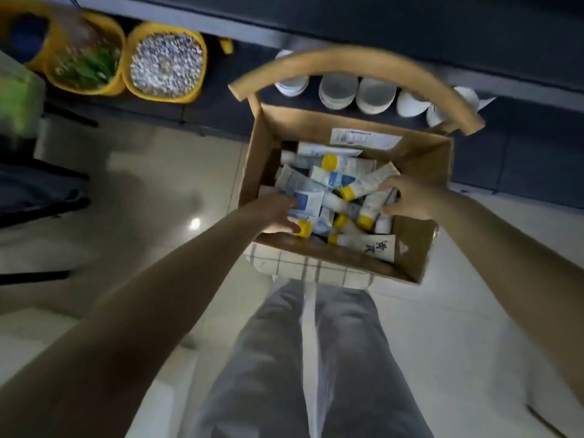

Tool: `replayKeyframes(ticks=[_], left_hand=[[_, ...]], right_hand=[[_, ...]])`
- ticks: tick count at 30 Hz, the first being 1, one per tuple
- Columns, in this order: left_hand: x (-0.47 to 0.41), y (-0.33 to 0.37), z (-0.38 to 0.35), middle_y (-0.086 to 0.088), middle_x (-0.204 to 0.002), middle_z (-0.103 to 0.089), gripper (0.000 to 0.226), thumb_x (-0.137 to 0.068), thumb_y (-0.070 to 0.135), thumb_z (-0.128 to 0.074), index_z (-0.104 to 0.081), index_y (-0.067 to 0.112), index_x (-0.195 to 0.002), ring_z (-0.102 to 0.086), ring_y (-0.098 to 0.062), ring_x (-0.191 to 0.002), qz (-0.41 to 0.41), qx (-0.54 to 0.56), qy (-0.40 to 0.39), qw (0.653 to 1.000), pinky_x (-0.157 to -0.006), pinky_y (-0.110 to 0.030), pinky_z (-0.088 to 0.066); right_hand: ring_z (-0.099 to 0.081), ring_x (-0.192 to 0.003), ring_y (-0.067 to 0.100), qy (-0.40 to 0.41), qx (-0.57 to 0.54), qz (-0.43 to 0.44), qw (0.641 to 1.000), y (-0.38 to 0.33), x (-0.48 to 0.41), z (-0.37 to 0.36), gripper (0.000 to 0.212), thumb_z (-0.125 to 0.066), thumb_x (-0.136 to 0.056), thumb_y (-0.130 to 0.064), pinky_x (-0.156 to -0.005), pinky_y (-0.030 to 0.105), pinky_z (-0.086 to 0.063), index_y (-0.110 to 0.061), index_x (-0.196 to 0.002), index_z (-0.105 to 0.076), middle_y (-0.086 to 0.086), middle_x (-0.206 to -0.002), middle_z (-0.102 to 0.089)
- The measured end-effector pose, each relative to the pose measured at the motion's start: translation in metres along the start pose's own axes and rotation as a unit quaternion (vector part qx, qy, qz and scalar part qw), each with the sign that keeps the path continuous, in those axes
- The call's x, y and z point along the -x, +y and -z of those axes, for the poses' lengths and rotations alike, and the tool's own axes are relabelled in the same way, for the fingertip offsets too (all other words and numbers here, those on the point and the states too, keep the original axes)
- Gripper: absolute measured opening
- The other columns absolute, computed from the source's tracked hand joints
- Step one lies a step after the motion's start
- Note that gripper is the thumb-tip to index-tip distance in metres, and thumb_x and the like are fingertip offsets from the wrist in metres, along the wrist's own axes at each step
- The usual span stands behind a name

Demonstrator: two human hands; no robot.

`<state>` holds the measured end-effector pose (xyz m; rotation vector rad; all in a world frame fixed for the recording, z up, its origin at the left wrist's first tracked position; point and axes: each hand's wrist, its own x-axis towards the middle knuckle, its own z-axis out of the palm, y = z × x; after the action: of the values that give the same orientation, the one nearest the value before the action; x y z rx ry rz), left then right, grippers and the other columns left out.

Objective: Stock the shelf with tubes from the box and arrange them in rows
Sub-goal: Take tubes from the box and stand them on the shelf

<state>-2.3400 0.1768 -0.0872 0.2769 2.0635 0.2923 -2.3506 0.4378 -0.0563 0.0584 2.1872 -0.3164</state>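
Note:
An open cardboard box (417, 248) sits on a chair seat below me, holding several white tubes (335, 178) with yellow caps, lying jumbled. My left hand (271, 213) reaches into the box's left side, its fingers curled round a white and blue tube (308, 202) with a yellow cap near my thumb. My right hand (407, 199) is at the box's right side and grips a white tube (371, 207) with a yellow cap. The frame is blurred, so finger detail is unclear.
The chair's curved wooden backrest (347, 61) arcs behind the box. A dark low shelf (521, 147) behind it holds white bowls (336, 91). Two yellow baskets (167, 63) sit at the upper left. My grey trouser legs (309, 358) stand on a pale tiled floor.

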Motion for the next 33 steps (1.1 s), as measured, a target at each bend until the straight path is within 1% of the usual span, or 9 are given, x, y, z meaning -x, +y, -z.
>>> replayKeyframes(ticks=[2,5,12,16,19,22,25,28,33], left_hand=[[-0.02,-0.007,-0.01,-0.01,-0.14,-0.047,0.06,-0.087,0.04,-0.062,-0.042,0.013,-0.138,-0.046,-0.026,-0.126,0.005,0.014,-0.008,1.0,-0.099,-0.03,-0.037],[-0.041,-0.016,-0.022,-0.009,-0.141,-0.047,0.057,-0.089,0.037,-0.061,-0.044,0.014,-0.138,-0.046,-0.025,-0.127,0.015,0.065,-0.003,0.998,-0.102,-0.03,-0.035],[-0.061,-0.031,-0.036,-0.001,-0.134,-0.05,0.055,-0.079,0.044,-0.07,-0.056,0.021,-0.127,-0.048,-0.021,-0.12,0.021,0.112,-0.021,0.993,-0.096,-0.026,-0.035],[-0.069,-0.027,-0.038,-0.002,-0.113,-0.06,0.045,-0.076,0.046,-0.072,-0.065,0.02,-0.111,-0.053,-0.019,-0.106,0.008,0.124,0.021,0.992,-0.09,-0.028,-0.04],[-0.072,-0.017,-0.035,0.003,-0.098,-0.059,0.04,-0.077,0.043,-0.073,-0.067,0.017,-0.107,-0.053,-0.01,-0.094,-0.012,0.171,0.051,0.984,-0.078,-0.021,-0.037],[-0.074,-0.01,-0.033,0.0,-0.109,-0.061,0.042,-0.081,0.037,-0.071,-0.065,0.017,-0.118,-0.049,-0.004,-0.097,-0.032,0.176,0.038,0.983,-0.079,-0.015,-0.032],[-0.074,-0.016,-0.032,-0.003,-0.128,-0.056,0.046,-0.085,0.027,-0.068,-0.057,0.017,-0.128,-0.05,-0.013,-0.111,-0.022,0.168,0.02,0.985,-0.086,-0.019,-0.032],[-0.073,-0.026,-0.032,-0.005,-0.128,-0.058,0.044,-0.085,0.016,-0.066,-0.055,0.015,-0.128,-0.053,-0.016,-0.112,-0.002,0.179,0.019,0.984,-0.085,-0.021,-0.036],[-0.074,-0.032,-0.035,-0.007,-0.122,-0.059,0.036,-0.086,0.023,-0.066,-0.059,0.014,-0.119,-0.053,-0.014,-0.097,0.017,0.151,0.02,0.988,-0.077,-0.023,-0.04]], right_hand=[[-0.05,-0.115,0.026,0.012,-0.003,-0.001,1.0,0.01,-0.024,-0.008,0.056,-0.066,-0.085,-0.031,-0.085,0.032,-0.043,-0.02,-0.136,-0.044,0.009,-0.136,-0.047],[-0.047,-0.122,0.027,0.026,-0.023,0.007,0.999,0.018,-0.054,-0.013,0.058,-0.066,-0.086,-0.028,-0.089,0.028,-0.036,-0.015,-0.138,-0.042,0.01,-0.139,-0.046],[-0.044,-0.127,0.03,0.027,-0.07,0.004,0.997,0.026,-0.099,-0.021,0.064,-0.068,-0.084,-0.023,-0.099,0.035,-0.036,-0.011,-0.139,-0.04,0.013,-0.141,-0.045],[-0.039,-0.132,0.028,0.027,-0.095,0.004,0.995,0.03,-0.108,-0.026,0.065,-0.067,-0.085,-0.024,-0.105,0.037,-0.033,-0.014,-0.141,-0.037,0.01,-0.145,-0.041],[-0.039,-0.132,0.028,0.029,-0.106,0.001,0.994,0.032,-0.113,-0.027,0.065,-0.069,-0.084,-0.025,-0.105,0.037,-0.033,-0.016,-0.141,-0.038,0.01,-0.144,-0.041],[-0.04,-0.131,0.027,0.024,-0.123,-0.017,0.992,0.036,-0.117,-0.027,0.067,-0.069,-0.083,-0.027,-0.104,0.036,-0.034,-0.017,-0.141,-0.038,0.009,-0.145,-0.04],[-0.042,-0.129,0.026,0.014,-0.137,-0.021,0.99,0.038,-0.12,-0.026,0.067,-0.069,-0.083,-0.029,-0.101,0.033,-0.035,-0.017,-0.141,-0.038,0.009,-0.145,-0.041],[-0.044,-0.128,0.026,0.024,-0.151,-0.031,0.988,0.039,-0.124,-0.027,0.065,-0.067,-0.085,-0.031,-0.101,0.035,-0.036,-0.016,-0.141,-0.039,0.008,-0.144,-0.042],[-0.041,-0.13,0.025,0.028,-0.164,-0.047,0.985,0.04,-0.132,-0.029,0.063,-0.063,-0.087,-0.035,-0.1,0.033,-0.035,-0.015,-0.142,-0.038,0.008,-0.145,-0.041]])
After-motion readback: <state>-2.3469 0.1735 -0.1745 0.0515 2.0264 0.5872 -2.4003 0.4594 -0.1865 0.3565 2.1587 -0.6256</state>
